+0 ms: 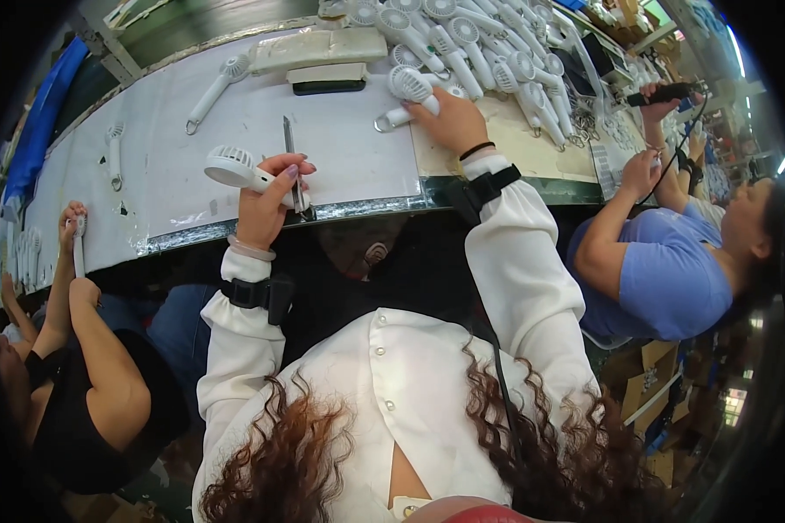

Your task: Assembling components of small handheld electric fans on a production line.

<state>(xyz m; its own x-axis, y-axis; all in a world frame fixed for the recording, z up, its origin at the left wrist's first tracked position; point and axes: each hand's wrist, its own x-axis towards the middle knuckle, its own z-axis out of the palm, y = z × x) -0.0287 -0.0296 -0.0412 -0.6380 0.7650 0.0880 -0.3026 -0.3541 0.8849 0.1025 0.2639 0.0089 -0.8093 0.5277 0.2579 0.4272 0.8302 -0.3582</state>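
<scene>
Near the table's front edge, my left hand (pixel 266 196) is closed round the handle of a white handheld fan (pixel 233 166), its round grille head pointing left. A slim metal tool (pixel 290 144) stands out past the same hand's fingertips; whether the fingers grip it too, I cannot tell. Farther right, my right hand (pixel 452 120) is closed on a second white handheld fan (pixel 409 84), with a metal loop at the end of its handle lying toward the left. The palm hides part of this fan.
A big pile of white handheld fans (pixel 462 35) covers the back right of the table (pixel 349 170). Single fans (pixel 218 91) lie leftward. A black block-like item (pixel 327 83) sits mid-table. Co-workers sit on both sides; the left one holds a fan (pixel 79 244), the right one a black tool (pixel 669 94).
</scene>
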